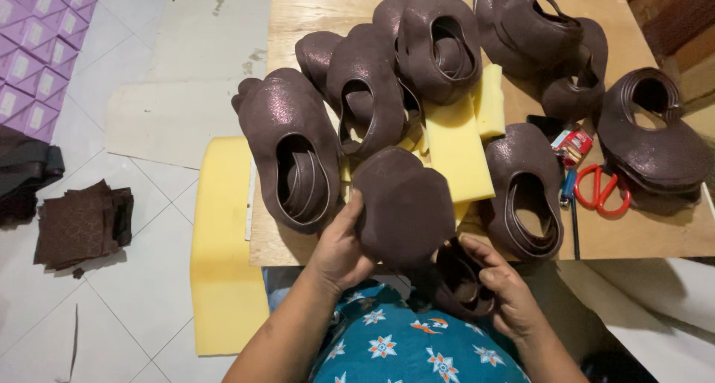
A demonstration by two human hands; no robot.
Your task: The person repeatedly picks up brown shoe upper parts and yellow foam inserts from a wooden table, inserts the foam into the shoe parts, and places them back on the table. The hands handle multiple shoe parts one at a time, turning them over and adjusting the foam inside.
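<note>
Starting at the far left, I see purple quilted panels [33, 44] on the white tiled floor [141, 279], and below them a small stack of dark brown fabric squares [82, 223]. Next comes a long yellow foam sheet [220, 241], lying on the floor against the left edge of the wooden surface [313, 10].

On the surface, near its left edge, lies a dark brown glittery shoe upper [290, 148] with its opening facing up; more uppers of the same kind are piled behind it toward the far edge. Yellow foam blocks [458, 141] sit in the middle of the surface, partly under the pile.

At the near edge, my left hand [341, 249] is closed on the left side of a dark brown hexagon-like shoe piece [406, 204], thumb on top, holding it up just over the edge. My right hand [506, 290] grips the lower, looped end [458, 282] of the same piece, fingers curled around it, above my blue flowered garment [395, 346].

Farther right, another upper [525, 189] lies near the near edge. Beside it are red-handled scissors [603, 189], with a small red packet [572, 144] just behind them. A last stack of uppers [655, 141] sits by the right edge.
</note>
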